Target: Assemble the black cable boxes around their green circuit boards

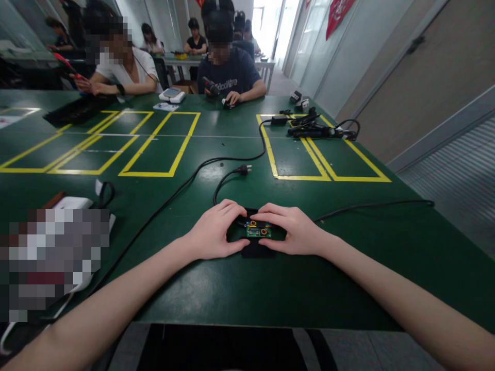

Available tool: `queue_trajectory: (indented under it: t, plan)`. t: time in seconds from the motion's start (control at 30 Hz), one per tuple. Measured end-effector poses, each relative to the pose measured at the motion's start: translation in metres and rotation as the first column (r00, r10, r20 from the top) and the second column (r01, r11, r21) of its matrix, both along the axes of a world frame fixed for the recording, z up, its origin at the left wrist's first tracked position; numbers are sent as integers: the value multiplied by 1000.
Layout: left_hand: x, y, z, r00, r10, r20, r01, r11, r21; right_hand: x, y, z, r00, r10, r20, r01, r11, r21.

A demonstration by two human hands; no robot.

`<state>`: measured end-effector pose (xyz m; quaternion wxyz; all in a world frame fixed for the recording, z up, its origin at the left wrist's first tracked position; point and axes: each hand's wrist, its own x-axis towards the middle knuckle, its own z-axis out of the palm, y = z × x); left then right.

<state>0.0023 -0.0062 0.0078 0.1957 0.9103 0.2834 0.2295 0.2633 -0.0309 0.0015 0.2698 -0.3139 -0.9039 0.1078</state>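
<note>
Green table (174, 293): the broad surface beneath both hands, extending well beyond them. Across it, ahead of the hands, sits a person in a dark shirt (232, 77) holding a dark tool; ahead and to the left, a person in white (135, 67) holds a red item. Yellow tape outlines (184, 147) mark the tabletop in two groups, one ahead and left of the hands, the other ahead and right. A long black cable (204, 162) curves from left of the left hand to the far side, near a heap of black cords (313, 129) ahead and right. A thinner black cord (375, 204) runs rightward from beside the right hand. Left hand (214, 232) and right hand (299, 230): mirror-like, each curved into a half-open C, thumb nearer the body, fingers on the far side. Their fingertips meet the opposite ends of a dark housing (257, 251) lying between them; whether either hand grips it firmly or merely steadies it cannot be told. Circuit board (254, 232): green, located between the two hands, over the housing, framed by thumbs and fingers. Black plug (243, 169): just beyond the hands, prongs pointing right. Copper-coloured coils (264, 232): two small rings upon the board.
</note>
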Motion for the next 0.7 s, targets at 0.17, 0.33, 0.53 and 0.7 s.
queue_trajectory:
  t: [0.17, 0.33, 0.53, 0.7]
  plan:
    - [0, 1, 0, 1000, -2, -7, 2, 1000, -3, 19, 9, 10, 1000, 18, 13, -18, 999, -42]
    - [0, 1, 0, 1000, -12, 5, 12, 1000, -9, 25, 13, 8, 996, 37, 87, -32, 998, -57]
    - [0, 2, 0, 1000, 9, -5, -9, 1000, 0, 21, 12, 6, 997, 30, 77, -28, 999, -32]
    - [-1, 2, -1, 1000, 20, -4, -19, 1000, 13, 22, 14, 5, 994, -35, 108, 33, 999, 21]
